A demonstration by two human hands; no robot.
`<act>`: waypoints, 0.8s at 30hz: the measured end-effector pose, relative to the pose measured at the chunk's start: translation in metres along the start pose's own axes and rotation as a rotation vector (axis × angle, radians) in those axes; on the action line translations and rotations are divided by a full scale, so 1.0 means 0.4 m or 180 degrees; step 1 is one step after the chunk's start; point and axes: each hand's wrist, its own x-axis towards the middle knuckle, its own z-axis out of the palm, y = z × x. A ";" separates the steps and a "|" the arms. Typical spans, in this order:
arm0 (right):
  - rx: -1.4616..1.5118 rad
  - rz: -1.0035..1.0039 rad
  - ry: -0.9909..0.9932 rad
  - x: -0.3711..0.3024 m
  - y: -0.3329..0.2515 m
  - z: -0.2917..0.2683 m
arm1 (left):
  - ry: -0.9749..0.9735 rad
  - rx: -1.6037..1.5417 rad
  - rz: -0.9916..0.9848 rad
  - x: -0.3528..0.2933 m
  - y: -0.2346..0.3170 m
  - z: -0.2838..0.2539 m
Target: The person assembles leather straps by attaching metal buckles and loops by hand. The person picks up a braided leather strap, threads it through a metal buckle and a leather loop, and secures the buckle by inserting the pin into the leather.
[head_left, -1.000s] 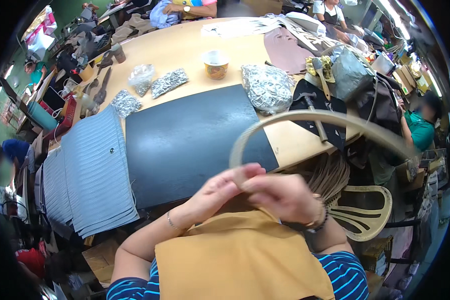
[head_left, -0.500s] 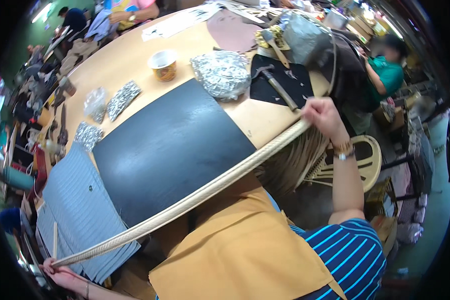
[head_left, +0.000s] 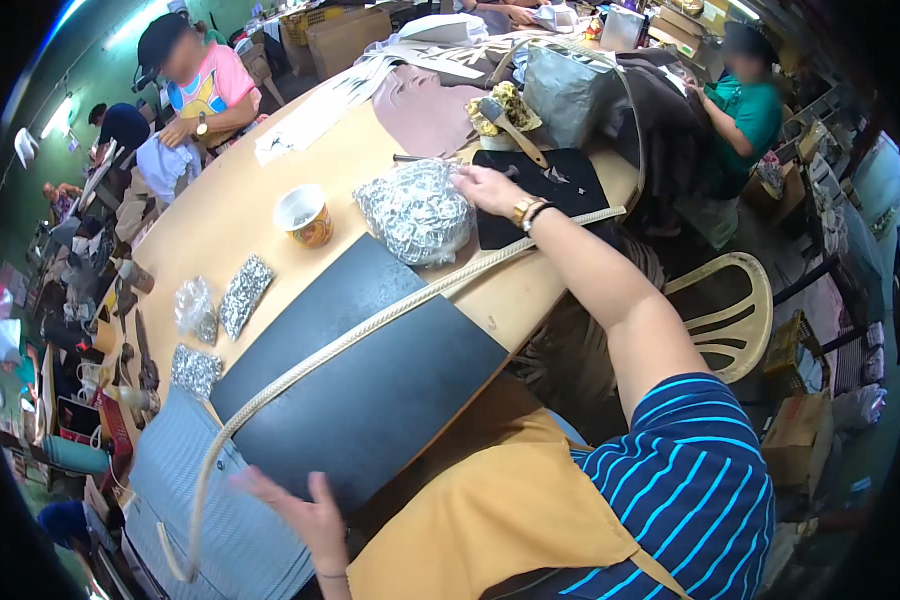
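Note:
A long cream braided strap (head_left: 335,347) lies across a black mat (head_left: 440,355). Its left end curls down over a grey-blue ribbed sheet (head_left: 175,465), and its right end reaches the table edge beneath my right forearm. My left hand (head_left: 305,515), blurred, hovers at the mat's near-left corner with fingers apart, holding nothing. Stretched over the table, my right hand (head_left: 488,190) has its fingers extended at the edge of a clear plastic bag of silvery metal parts (head_left: 420,215). Beneath that hand is a dark sheet (head_left: 570,185); the hand and forearm mostly hide the hammer there.
A paper cup (head_left: 303,218) and small bags of metal bits (head_left: 246,297) stand left of the big bag. A brush (head_left: 515,133) rests on a yellow-stained container. Beside the table is a cream plastic chair (head_left: 735,315). Two people work across and to the right.
Both hands have let go of the strap, which now lies across the mat. My right hand moved forward and left to the bag; my left hand moved right. The view shifted.

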 end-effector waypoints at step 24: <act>-0.0935 -0.0718 -0.0209 0.317 0.076 0.012 | -0.1054 0.0685 0.0080 0.017 0.063 0.045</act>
